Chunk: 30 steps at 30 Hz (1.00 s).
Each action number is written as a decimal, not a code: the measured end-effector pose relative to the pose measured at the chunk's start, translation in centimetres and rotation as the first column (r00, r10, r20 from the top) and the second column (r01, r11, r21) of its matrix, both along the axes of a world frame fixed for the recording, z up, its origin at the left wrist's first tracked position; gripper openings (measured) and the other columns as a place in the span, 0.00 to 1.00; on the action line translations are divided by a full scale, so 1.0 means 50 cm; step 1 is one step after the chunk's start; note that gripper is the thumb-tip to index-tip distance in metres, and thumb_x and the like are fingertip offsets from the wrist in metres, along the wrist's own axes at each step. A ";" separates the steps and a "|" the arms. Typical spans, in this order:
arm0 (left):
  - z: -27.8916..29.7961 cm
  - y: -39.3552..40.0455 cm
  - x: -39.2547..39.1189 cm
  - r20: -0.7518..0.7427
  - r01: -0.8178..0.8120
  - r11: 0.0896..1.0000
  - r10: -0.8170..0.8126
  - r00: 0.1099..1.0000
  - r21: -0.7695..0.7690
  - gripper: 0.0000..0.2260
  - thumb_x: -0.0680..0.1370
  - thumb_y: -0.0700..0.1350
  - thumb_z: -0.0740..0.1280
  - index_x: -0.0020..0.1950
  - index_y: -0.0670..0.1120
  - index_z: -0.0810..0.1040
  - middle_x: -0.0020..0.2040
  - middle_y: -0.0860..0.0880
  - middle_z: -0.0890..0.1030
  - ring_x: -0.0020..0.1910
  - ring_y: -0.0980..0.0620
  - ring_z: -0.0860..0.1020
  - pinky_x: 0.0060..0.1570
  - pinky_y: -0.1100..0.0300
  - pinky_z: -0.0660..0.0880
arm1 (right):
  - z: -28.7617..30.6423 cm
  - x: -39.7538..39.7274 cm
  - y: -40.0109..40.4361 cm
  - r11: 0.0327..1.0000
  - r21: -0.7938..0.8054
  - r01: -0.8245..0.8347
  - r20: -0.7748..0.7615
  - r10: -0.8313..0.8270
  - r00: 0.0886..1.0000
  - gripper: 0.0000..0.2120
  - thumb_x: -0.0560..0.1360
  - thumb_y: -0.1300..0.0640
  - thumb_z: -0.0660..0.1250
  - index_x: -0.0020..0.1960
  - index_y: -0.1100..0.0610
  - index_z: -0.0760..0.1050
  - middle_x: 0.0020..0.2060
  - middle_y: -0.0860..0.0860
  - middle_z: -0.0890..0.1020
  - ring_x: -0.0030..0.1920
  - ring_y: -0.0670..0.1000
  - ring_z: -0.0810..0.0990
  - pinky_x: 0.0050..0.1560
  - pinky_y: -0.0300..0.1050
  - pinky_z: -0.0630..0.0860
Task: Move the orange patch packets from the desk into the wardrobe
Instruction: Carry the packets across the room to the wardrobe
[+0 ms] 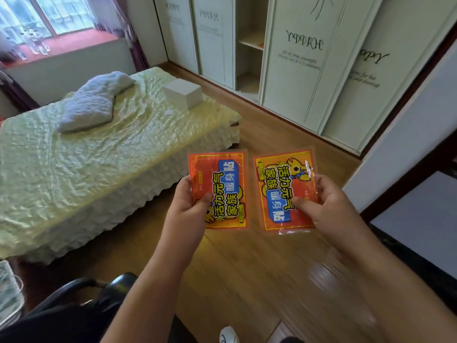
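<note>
Progress, as I judge it from the head view: roughly midway. Both packets are off the table, which is not in view, and neither is in the wardrobe (291,78) yet; what remains is the carry across and the placing. The wardrobe runs along the far wall, well apart from me, with one sliding door drawn aside to show an open bay with pale shelves (251,43); something orange lies on the upper shelf, too small to identify. The bed (81,167), under a pale green cover, fills the left of the room, with a crumpled blanket (95,102) and a white box (184,95) on it. Bare wooden floor (262,134) lies between the bed's foot and the wardrobe, and I see nothing standing on that path. A black chair (99,290) sits low on the left, near my own legs, and could catch a step. My left hand (190,201) pinches the left packet (218,189) at its left edge, thumb on the printed face. My right hand (324,201) pinches the right packet (286,191) at its right edge in the same manner. The two packets are held just beside each other, not touching, above the floor.
</note>
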<state>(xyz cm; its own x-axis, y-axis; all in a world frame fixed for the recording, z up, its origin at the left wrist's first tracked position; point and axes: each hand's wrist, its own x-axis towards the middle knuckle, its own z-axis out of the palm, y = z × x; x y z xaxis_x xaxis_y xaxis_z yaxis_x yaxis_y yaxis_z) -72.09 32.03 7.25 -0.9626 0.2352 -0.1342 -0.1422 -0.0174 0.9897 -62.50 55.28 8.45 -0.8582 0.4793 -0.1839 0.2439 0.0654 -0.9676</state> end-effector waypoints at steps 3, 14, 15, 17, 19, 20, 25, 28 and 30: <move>-0.010 0.002 -0.045 0.004 0.027 0.999 -0.027 1.000 -0.021 0.15 0.84 0.35 0.63 0.64 0.52 0.77 0.58 0.47 0.86 0.58 0.44 0.85 0.61 0.39 0.80 | -0.009 -0.028 -0.001 1.000 -0.010 0.027 0.018 -0.027 0.999 0.13 0.80 0.63 0.70 0.56 0.47 0.74 0.47 0.45 0.87 0.42 0.43 0.88 0.41 0.41 0.82; -0.030 0.053 -0.191 0.049 0.031 0.998 -0.029 0.998 -0.054 0.14 0.84 0.35 0.63 0.64 0.51 0.77 0.59 0.45 0.86 0.59 0.41 0.84 0.62 0.34 0.78 | -0.045 -0.194 0.056 0.997 -0.050 0.050 0.029 -0.048 0.998 0.12 0.79 0.63 0.71 0.54 0.47 0.76 0.46 0.45 0.89 0.45 0.47 0.89 0.48 0.52 0.84; -0.029 0.064 -0.207 0.044 0.026 0.998 -0.023 0.999 -0.060 0.14 0.84 0.35 0.63 0.63 0.52 0.78 0.59 0.45 0.86 0.59 0.41 0.84 0.62 0.35 0.79 | -0.049 -0.211 0.063 0.997 -0.061 0.047 0.028 -0.046 0.999 0.12 0.79 0.63 0.71 0.54 0.47 0.76 0.47 0.46 0.89 0.45 0.47 0.89 0.48 0.51 0.84; -0.027 0.091 -0.239 0.029 0.016 0.997 -0.014 0.999 -0.077 0.14 0.84 0.34 0.63 0.64 0.51 0.77 0.58 0.45 0.86 0.58 0.43 0.84 0.60 0.39 0.80 | -0.059 -0.249 0.085 0.996 -0.083 0.035 0.025 -0.033 0.999 0.13 0.79 0.65 0.71 0.55 0.48 0.76 0.49 0.48 0.88 0.45 0.47 0.89 0.47 0.49 0.84; -0.021 0.119 -0.270 0.021 0.015 0.997 -0.013 1.000 -0.081 0.15 0.84 0.34 0.63 0.65 0.49 0.77 0.58 0.45 0.87 0.55 0.46 0.85 0.54 0.47 0.83 | -0.063 -0.287 0.113 0.994 -0.103 0.027 0.016 -0.025 1.000 0.13 0.79 0.65 0.70 0.56 0.48 0.76 0.50 0.47 0.88 0.45 0.47 0.89 0.46 0.47 0.84; -0.015 0.138 -0.290 0.024 0.017 0.997 -0.016 1.000 -0.076 0.15 0.84 0.33 0.63 0.66 0.48 0.77 0.57 0.46 0.87 0.54 0.48 0.86 0.51 0.52 0.84 | -0.063 -0.311 0.134 0.993 -0.115 0.026 0.010 -0.025 1.000 0.13 0.79 0.65 0.70 0.56 0.48 0.76 0.50 0.47 0.88 0.44 0.46 0.89 0.44 0.45 0.84; 0.005 0.233 -0.384 0.031 0.030 0.997 -0.027 0.999 -0.070 0.14 0.84 0.33 0.62 0.66 0.46 0.76 0.56 0.45 0.87 0.54 0.45 0.86 0.50 0.47 0.82 | -0.055 -0.404 0.229 0.988 -0.148 0.040 -0.008 -0.041 0.999 0.13 0.79 0.65 0.70 0.54 0.47 0.76 0.48 0.45 0.87 0.43 0.43 0.88 0.43 0.43 0.84; 0.014 0.303 -0.437 0.003 0.026 0.996 -0.026 1.000 -0.087 0.14 0.84 0.33 0.62 0.63 0.50 0.77 0.55 0.47 0.88 0.53 0.45 0.86 0.55 0.43 0.81 | -0.053 -0.452 0.294 0.989 -0.140 0.048 0.008 -0.047 0.999 0.13 0.79 0.64 0.71 0.56 0.47 0.76 0.49 0.45 0.88 0.44 0.44 0.88 0.47 0.48 0.84; 0.016 0.345 -0.463 -0.005 0.028 0.995 -0.029 1.000 -0.095 0.14 0.84 0.34 0.63 0.62 0.51 0.77 0.55 0.47 0.88 0.54 0.45 0.86 0.57 0.42 0.81 | -0.053 -0.478 0.333 0.991 -0.133 0.033 0.016 -0.031 0.999 0.14 0.79 0.61 0.71 0.61 0.48 0.75 0.52 0.46 0.87 0.46 0.46 0.89 0.47 0.48 0.84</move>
